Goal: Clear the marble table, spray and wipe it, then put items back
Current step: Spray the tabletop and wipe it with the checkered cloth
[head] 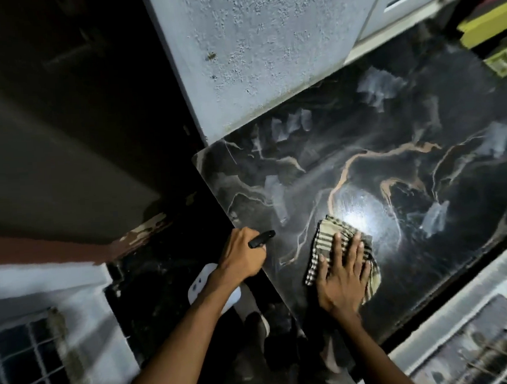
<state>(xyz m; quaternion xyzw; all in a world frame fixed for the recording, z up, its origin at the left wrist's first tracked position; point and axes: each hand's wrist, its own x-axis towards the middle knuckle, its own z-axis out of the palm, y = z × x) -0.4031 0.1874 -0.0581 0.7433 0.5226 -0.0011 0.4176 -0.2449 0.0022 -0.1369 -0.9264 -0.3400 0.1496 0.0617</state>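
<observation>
- Table (420, 128): black marble w/ tan veins, fills the right half of view. Top is bare of items, so clearing looks done. Whitish smears sit along the far edge and right side, prob spray not yet wiped. Bright light glare just beyond the cloth.
- Wall (252, 43): rough pale, butts the table's far edge.
- Cloth (329, 231): striped, bunched, lying on the near-left part of the table, close to the front edge.
- R hand (344, 272): flat, fingers spread wide, palm down on the cloth, covering its near half; the far end sticks out past the fingertips toward the glare.
- L hand (244, 254): closed fist round the sprayer (261, 239), hanging over the table's left edge, beside the cloth but apart from it. Only the dark nozzle and a white body below the wrist show.
- Step, my guess: mid-wipe, spray mostly down, nothing put back yet.
- Risks:
  - Bunched cloth may skid under a flat palm and leave streaks; far smears get missed if strokes stay short.
  - Glare hides wet patches, so spots may be skipped.
  - Sprayer hangs off the edge; loose grip = drop to the floor, or the nozzle knocks the marble corner.
  - Wet top when items go back = rings.
</observation>
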